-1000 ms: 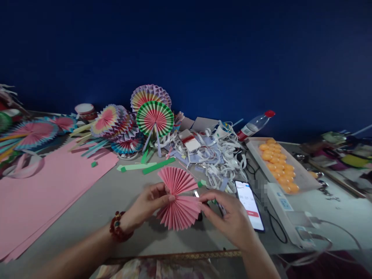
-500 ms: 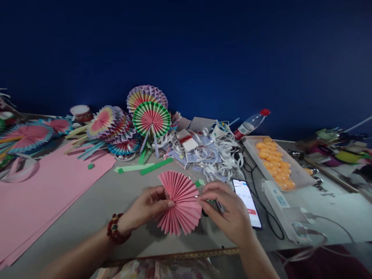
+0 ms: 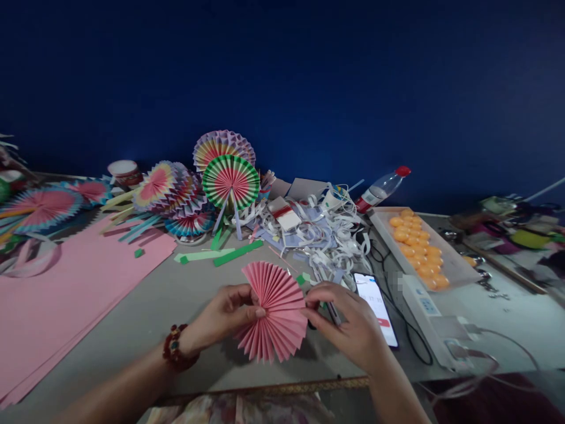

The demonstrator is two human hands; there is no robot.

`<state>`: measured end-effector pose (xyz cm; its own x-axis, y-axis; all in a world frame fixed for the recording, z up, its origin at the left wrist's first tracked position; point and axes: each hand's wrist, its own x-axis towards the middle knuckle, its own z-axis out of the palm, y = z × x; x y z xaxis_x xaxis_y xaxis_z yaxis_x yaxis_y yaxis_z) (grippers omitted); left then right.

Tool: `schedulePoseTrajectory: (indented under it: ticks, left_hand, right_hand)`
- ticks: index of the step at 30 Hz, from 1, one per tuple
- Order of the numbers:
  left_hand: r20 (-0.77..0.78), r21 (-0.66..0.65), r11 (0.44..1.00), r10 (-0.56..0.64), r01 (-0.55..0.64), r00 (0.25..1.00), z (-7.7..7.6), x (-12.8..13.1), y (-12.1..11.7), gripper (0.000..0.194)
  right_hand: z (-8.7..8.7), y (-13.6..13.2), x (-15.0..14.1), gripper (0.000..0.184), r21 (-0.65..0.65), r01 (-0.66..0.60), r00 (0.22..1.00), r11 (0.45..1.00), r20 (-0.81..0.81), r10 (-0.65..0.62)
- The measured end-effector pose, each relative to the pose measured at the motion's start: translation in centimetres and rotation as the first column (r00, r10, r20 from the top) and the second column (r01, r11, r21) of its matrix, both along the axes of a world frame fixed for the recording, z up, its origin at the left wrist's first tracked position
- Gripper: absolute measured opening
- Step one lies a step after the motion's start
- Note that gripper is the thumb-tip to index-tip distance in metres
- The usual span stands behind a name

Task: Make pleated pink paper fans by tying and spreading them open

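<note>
A pleated pink paper fan (image 3: 278, 318) is spread into a near-full round above the grey table. My left hand (image 3: 233, 312), with a beaded bracelet at the wrist, pinches it close to its centre, thumb on top. At the fan's right edge, my right hand (image 3: 346, 318) has thumb and forefinger closed on the rim of the pleats. Behind the fan lie green paper strips (image 3: 238, 253). A phone (image 3: 375, 306) with a lit screen rests just beyond my right hand.
Stacked pink paper sheets (image 3: 79, 300) cover the left side. Finished colourful fans (image 3: 232, 182) stand at the back, beside a heap of white paper curls (image 3: 339, 235). To the right are a tray of orange balls (image 3: 454, 268), a bottle (image 3: 384, 188) and a power strip (image 3: 424, 318) with cables.
My right hand has shifted very slightly right, its fingertips still at the fan's edge. The fan sits a touch lower, while my left hand keeps its hold.
</note>
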<state>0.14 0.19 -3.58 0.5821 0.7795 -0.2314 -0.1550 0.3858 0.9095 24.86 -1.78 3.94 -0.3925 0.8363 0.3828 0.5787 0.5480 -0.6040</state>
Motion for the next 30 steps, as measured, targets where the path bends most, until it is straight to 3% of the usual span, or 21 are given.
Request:
schedulePoseTrajectory:
  ticks: [15, 30]
  left_hand:
    - [-0.037, 0.081, 0.997, -0.006, 0.009, 0.999, 0.06, -0.28, 0.14, 0.028]
    - [-0.045, 0.122, 0.993, 0.005, 0.001, 0.999, -0.1, -0.36, 0.22, 0.029]
  right_hand:
    - [0.37, 0.35, 0.24, 0.012, -0.019, -0.014, 0.999, 1.0, 0.039, 0.015]
    - [0.2, 0.69, 0.0, 0.006, -0.057, -0.044, 0.998, 0.997, -0.036, 0.042]
